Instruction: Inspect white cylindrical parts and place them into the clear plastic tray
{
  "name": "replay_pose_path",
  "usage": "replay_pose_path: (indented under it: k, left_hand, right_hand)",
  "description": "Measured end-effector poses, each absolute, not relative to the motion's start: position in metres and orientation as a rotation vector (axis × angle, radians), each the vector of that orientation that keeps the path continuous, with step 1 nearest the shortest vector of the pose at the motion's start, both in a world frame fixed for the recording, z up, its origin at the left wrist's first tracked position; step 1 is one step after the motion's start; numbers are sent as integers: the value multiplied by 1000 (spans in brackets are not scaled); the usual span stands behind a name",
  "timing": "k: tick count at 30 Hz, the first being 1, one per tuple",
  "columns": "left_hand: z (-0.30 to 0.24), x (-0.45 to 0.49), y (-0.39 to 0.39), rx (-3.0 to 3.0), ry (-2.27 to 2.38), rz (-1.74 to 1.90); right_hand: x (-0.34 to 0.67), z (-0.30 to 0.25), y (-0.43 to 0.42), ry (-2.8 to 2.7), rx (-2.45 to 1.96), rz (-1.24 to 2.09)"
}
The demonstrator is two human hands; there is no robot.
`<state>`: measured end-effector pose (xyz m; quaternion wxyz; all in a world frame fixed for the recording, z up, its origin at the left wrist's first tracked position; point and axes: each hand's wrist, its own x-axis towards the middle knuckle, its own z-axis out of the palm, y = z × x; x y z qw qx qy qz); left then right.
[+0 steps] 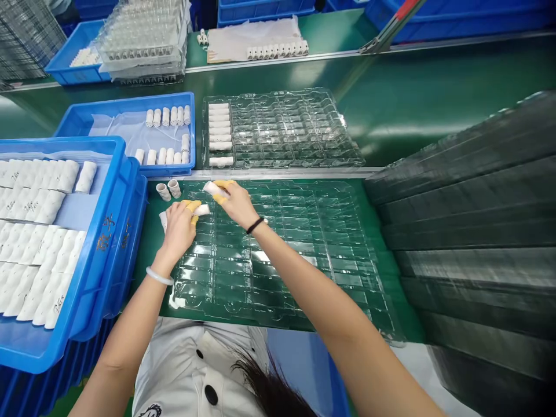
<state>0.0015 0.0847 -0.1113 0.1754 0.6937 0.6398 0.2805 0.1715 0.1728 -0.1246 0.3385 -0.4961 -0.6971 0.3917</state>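
The left hand (178, 231), its fingertips in yellow finger cots (191, 205), is half closed and pinches a white ceramic cylinder (201, 209) just above the upper-left part of a clear plastic blister tray (278, 272); the right hand (237, 204) is also half closed and grips a second white ceramic cylinder (212, 189) near the tray's top edge; two short white ceramic sleeves (168, 189) stand upright just beside the tray's upper-left corner, on a green bench mat (147, 260); a blue plastic crate (101, 231) filled with white cylinders sits along the mat's left edge.
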Motion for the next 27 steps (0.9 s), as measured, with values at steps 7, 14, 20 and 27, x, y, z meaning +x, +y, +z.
replay_pose_path:
  k: [7,14,20,27]
  left_hand:
    - [-144,8,122,2146,1747,662]
    - [-152,11,105,2140,1898,602]
    - [-124,19,70,2131,1957,615]
    - [-37,-11,-44,2151,1542,558]
  right_hand:
    - [137,-139,210,-2217,-1245,806]
    - [142,-161,198,-2432,-1186,592]
    - [151,-159,169,-2504,-1205,332]
    - [149,-159,155,-2603,-1163,134]
